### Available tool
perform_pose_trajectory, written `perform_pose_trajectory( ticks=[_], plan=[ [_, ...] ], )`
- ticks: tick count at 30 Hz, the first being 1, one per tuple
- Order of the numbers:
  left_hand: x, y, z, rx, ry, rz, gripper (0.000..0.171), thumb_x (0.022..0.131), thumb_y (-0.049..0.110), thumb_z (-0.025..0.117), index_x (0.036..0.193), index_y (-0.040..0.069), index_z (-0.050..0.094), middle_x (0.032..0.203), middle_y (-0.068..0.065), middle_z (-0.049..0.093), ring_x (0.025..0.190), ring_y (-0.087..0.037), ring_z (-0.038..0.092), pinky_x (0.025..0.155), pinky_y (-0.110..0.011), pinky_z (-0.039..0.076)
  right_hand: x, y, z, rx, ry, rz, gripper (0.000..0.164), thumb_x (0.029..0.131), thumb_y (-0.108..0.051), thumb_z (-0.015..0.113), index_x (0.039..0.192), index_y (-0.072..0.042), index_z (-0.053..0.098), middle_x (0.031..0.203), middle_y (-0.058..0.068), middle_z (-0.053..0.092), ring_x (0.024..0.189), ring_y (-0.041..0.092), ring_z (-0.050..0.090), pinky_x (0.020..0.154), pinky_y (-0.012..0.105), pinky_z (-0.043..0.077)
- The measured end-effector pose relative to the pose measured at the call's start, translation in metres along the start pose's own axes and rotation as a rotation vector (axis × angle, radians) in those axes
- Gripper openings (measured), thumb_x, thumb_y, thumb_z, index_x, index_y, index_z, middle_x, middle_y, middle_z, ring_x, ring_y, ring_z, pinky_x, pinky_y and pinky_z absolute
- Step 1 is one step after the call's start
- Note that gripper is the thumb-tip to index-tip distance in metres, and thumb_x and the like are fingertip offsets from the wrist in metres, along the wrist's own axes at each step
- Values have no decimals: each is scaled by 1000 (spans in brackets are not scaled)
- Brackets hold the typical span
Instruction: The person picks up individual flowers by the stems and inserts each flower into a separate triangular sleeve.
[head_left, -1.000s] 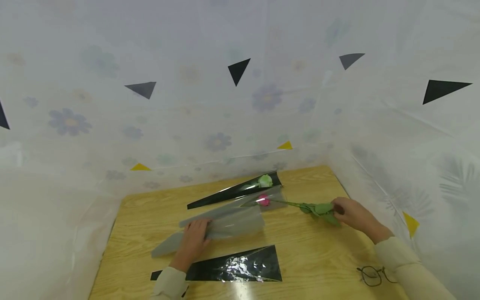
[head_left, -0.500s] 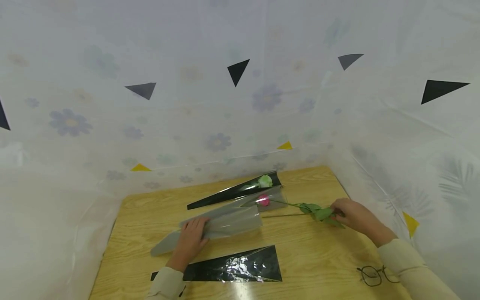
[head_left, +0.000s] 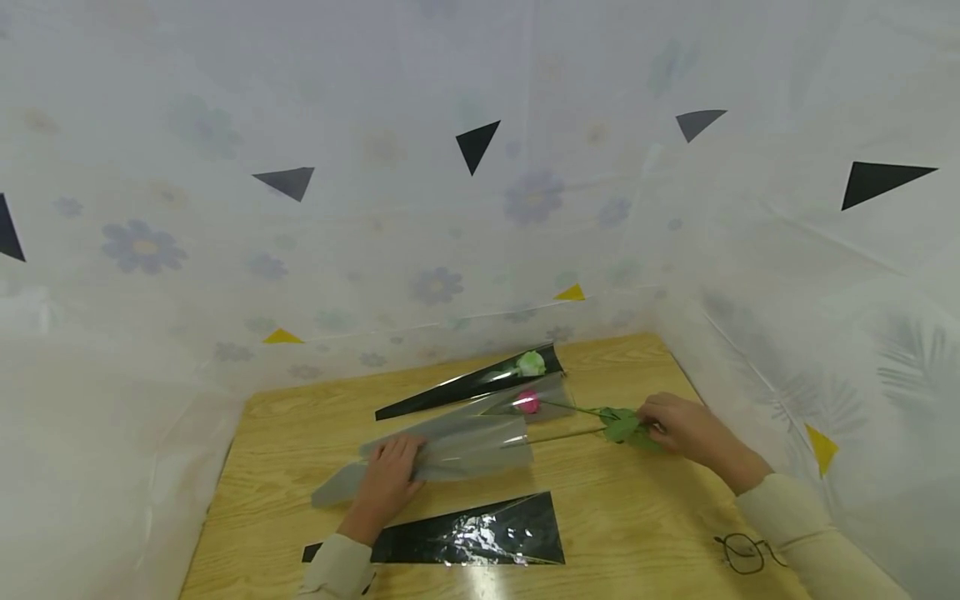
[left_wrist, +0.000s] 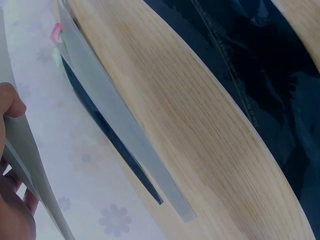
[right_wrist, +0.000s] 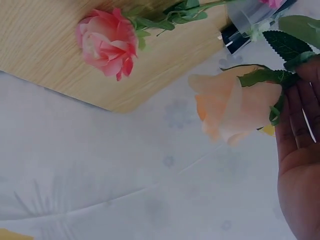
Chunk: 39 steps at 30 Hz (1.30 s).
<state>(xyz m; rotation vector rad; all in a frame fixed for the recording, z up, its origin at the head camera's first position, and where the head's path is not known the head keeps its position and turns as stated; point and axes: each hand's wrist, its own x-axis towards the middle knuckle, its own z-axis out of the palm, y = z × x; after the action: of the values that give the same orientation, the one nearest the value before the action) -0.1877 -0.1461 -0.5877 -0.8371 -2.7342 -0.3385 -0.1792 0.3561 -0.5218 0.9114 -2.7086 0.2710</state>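
Peach rose (right_wrist: 237, 105); broad pale petals; held in right hand (head_left: 681, 427); left hand (head_left: 388, 479) grips grey wrapper (head_left: 483, 450)

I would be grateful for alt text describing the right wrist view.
A right hand holds a peach rose near the base of its bloom. At upper left, a pink rose shows against a wooden table, beside pale floral sheeting.

The left sleeve (head_left: 340, 567) and right sleeve (head_left: 797, 522) are both plain cream, the right one creased across its width.
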Motion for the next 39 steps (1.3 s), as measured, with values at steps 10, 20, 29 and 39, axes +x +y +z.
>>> perform_pose_trajectory(
  ticks=[10,20,29,39],
  plan=[
    [5,8,-1,-19,19,45,62,69,28,81,121,11,50,114,-5,56,107,-24,51,90,-47,37,18,-27,0,45,45,-97,23,68,-2,78,84,-14,67,82,-7,56,73,6,52,60,25,47],
    [10,18,0,-34,24,64,59,71,25,79,120,11,51,114,-4,56,107,-22,51,90,-45,37,28,-43,11,78,0,-112,18,74,-5,74,88,-14,68,85,-7,56,73,5,51,60,23,47],
    [14,23,1,-44,-1,63,58,74,28,77,123,13,50,115,-2,55,109,-21,49,91,-45,36,39,-55,14,80,33,-192,19,74,-5,74,89,-14,68,84,-6,57,73,5,52,61,23,47],
    [19,31,5,-68,20,94,60,71,27,78,123,14,50,115,-1,55,108,-20,50,89,-45,37,48,-67,17,146,45,-260,20,73,-1,72,89,-12,65,85,-6,57,73,5,50,61,23,45]
  ],
)
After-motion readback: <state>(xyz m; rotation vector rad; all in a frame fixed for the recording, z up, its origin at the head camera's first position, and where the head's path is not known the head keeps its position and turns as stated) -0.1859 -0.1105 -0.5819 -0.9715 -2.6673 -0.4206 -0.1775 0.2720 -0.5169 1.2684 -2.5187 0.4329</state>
